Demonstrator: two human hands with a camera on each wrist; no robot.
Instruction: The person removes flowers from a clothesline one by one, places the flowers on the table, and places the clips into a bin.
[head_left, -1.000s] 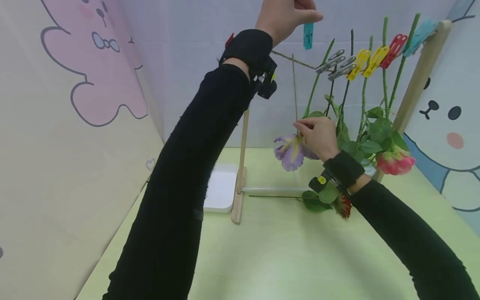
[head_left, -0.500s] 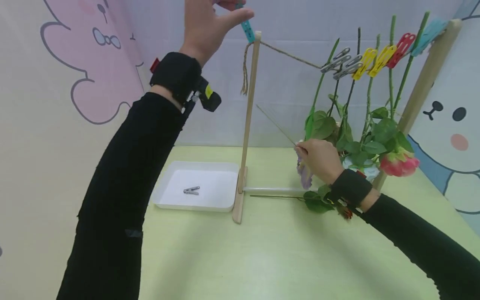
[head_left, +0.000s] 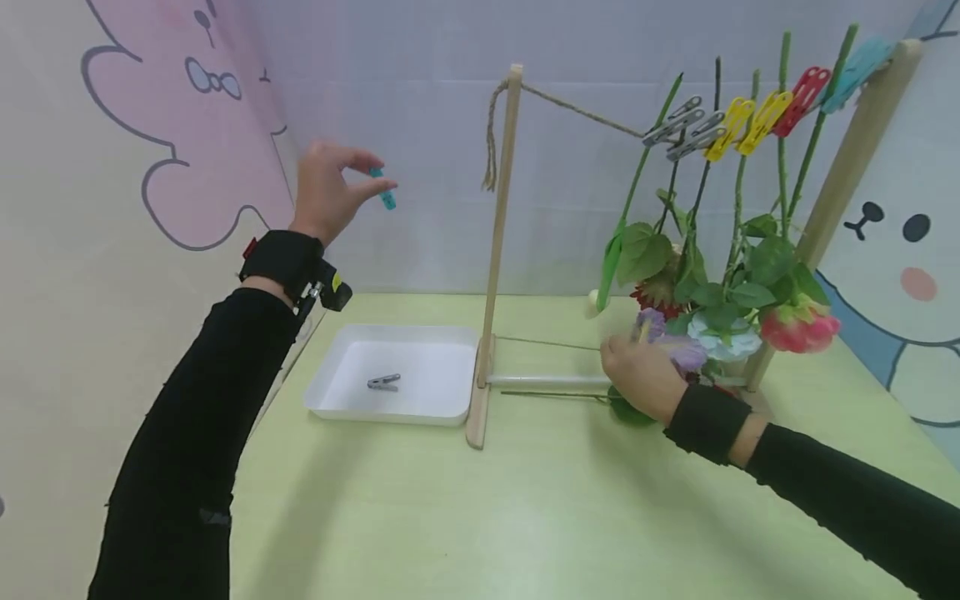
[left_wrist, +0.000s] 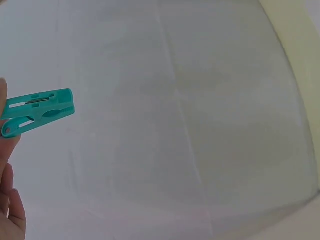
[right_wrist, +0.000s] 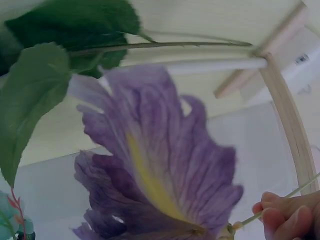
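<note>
In the head view, my left hand (head_left: 333,192) pinches a teal clothespin (head_left: 384,192) in the air, above and behind the white tray. The left wrist view shows that clothespin (left_wrist: 42,111) from the side, its handle end between finger and thumb. Low beneath the row of hanging flowers, my right hand (head_left: 641,379) holds the thin stem of a purple iris (head_left: 686,350), the stem pointing left. Close up in the right wrist view, the iris petals (right_wrist: 165,150) are purple with a yellow streak, and fingertips (right_wrist: 285,220) grip the stem near the bloom.
The white tray (head_left: 322,392) holds a grey clothespin (head_left: 384,382). A wooden rack (head_left: 498,225) carries a rope (head_left: 581,110) with several flowers clipped by grey, yellow, red and blue clothespins. Another stem (head_left: 551,393) lies on the table in front of the rack's bar.
My left hand has moved left and down from above the rope, keeping the clothespin. My right hand has lowered the iris, and its stem has swung from upright to nearly level.
</note>
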